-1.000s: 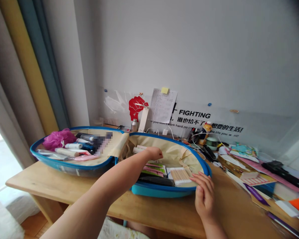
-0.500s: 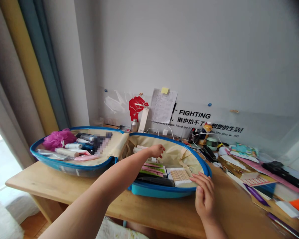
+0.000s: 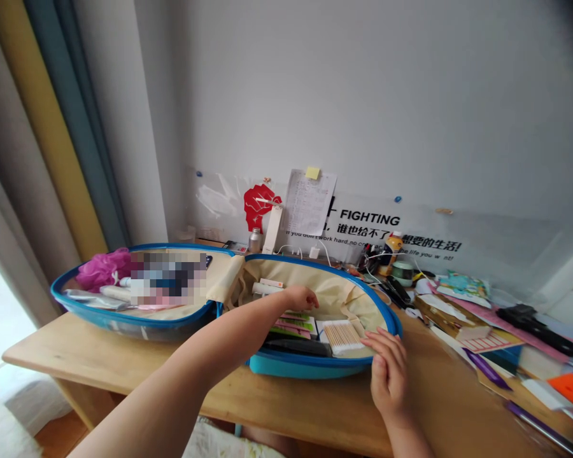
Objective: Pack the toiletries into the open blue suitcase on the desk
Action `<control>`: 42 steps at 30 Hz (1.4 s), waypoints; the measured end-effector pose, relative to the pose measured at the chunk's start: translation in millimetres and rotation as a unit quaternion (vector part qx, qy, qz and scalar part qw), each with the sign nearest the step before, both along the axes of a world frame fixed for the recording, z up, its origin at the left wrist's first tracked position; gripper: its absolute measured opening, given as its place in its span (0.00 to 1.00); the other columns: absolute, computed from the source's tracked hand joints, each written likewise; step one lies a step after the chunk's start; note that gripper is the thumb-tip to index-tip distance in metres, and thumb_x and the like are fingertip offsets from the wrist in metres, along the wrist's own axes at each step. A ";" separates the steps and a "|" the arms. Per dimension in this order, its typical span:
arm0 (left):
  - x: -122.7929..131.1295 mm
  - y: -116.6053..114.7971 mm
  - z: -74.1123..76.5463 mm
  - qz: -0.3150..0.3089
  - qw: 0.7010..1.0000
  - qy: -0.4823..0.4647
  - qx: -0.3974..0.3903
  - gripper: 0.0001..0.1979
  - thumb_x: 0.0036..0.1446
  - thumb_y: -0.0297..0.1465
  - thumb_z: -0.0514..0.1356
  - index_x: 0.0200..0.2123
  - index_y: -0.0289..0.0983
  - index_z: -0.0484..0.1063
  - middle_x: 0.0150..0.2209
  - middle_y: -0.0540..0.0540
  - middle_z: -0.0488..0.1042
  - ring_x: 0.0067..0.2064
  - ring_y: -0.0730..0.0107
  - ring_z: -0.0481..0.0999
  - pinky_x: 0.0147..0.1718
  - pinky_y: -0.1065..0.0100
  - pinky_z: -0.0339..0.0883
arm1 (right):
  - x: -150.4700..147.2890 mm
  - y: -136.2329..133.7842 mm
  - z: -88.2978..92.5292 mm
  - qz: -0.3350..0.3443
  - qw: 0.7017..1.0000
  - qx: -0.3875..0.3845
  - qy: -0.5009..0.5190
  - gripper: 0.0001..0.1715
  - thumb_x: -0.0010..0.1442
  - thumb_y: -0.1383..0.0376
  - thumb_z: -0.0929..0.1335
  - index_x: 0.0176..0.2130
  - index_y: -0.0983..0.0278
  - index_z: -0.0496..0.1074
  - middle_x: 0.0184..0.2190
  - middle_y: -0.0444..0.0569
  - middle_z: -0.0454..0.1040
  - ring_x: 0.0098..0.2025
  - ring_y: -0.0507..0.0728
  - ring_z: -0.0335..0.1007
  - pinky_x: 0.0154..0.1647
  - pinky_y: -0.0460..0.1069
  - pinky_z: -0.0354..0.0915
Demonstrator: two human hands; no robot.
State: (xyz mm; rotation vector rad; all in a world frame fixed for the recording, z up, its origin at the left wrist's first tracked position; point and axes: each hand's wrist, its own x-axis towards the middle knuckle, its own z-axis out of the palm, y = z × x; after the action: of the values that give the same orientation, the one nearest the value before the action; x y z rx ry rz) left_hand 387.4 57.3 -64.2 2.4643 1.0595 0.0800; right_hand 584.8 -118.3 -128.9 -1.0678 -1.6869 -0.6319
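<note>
A blue-rimmed suitcase (image 3: 298, 370) lies unfolded on the wooden table, both halves facing up with a beige lining. My left hand (image 3: 304, 298) reaches into its right half, fingers loosely bent and apart, with nothing visible in them. Beneath that hand are green-and-pink packets (image 3: 291, 326), partly covered by my forearm. A pack of cotton swabs (image 3: 342, 334) lies to their right, a black flat item (image 3: 296, 346) in front. Stretched fingers of my right hand (image 3: 388, 366) rest at the suitcase's right front rim, next to the swabs.
The left half holds a purple bath puff (image 3: 104, 268) and toiletries, partly blurred out. Pale boxes (image 3: 267, 287) lie at the right half's back left. Behind stand a silver bottle (image 3: 254, 240) and a white charger (image 3: 314, 252). Papers, a purple pen (image 3: 487, 369) and clutter cover the table's right side.
My left hand has lowered slightly inside the right half, its fingers now more bent downward. My right hand stays at the rim. The whole view has shifted a little.
</note>
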 end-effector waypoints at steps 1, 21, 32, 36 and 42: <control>1.2 -0.4 -0.6 -0.002 1.000 0.003 0.003 0.16 0.56 0.28 0.61 0.48 0.43 0.79 0.44 0.51 0.80 0.43 0.70 0.77 0.44 0.74 0.68 | -0.4 -0.2 0.5 0.002 1.000 0.002 -0.001 0.17 0.67 0.66 0.57 0.42 0.60 0.73 0.40 0.51 0.77 0.52 0.61 0.71 0.58 0.60 0.59; -3.3 4.0 -4.3 -0.013 0.999 0.047 -0.002 0.12 0.57 0.35 0.63 0.45 0.45 0.81 0.45 0.52 0.82 0.46 0.69 0.78 0.46 0.74 0.68 | -1.2 -0.5 0.9 0.000 1.000 -0.005 0.000 0.18 0.67 0.65 0.57 0.43 0.60 0.73 0.40 0.51 0.77 0.52 0.61 0.70 0.57 0.61 0.60; -5.0 2.3 0.3 -0.011 0.998 0.054 0.012 0.13 0.58 0.34 0.63 0.45 0.42 0.80 0.45 0.50 0.81 0.46 0.68 0.78 0.45 0.73 0.68 | -2.3 -1.7 3.3 -0.003 1.000 -0.002 0.000 0.17 0.67 0.65 0.56 0.42 0.60 0.73 0.40 0.51 0.77 0.52 0.61 0.70 0.57 0.61 0.60; -4.4 -2.4 4.5 -0.022 0.998 0.059 0.026 0.12 0.57 0.35 0.63 0.44 0.41 0.80 0.45 0.49 0.81 0.47 0.66 0.77 0.46 0.73 0.67 | -2.4 -1.3 2.8 -0.001 1.000 -0.001 0.002 0.17 0.67 0.65 0.57 0.42 0.60 0.73 0.40 0.50 0.77 0.52 0.60 0.71 0.57 0.60 0.61; -4.6 -6.3 7.6 -0.019 0.996 0.073 0.036 0.11 0.56 0.33 0.64 0.43 0.40 0.80 0.46 0.48 0.81 0.48 0.65 0.77 0.46 0.73 0.67 | -0.4 -0.5 0.8 0.002 1.000 -0.005 0.005 0.18 0.67 0.64 0.57 0.42 0.60 0.73 0.40 0.51 0.77 0.52 0.61 0.70 0.57 0.61 0.60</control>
State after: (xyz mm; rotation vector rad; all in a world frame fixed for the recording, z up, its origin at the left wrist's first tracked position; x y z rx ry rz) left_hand 382.8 51.0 -56.6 2.5874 1.0864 -0.0777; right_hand 584.5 -118.9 -128.1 -1.0723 -1.6852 -0.6144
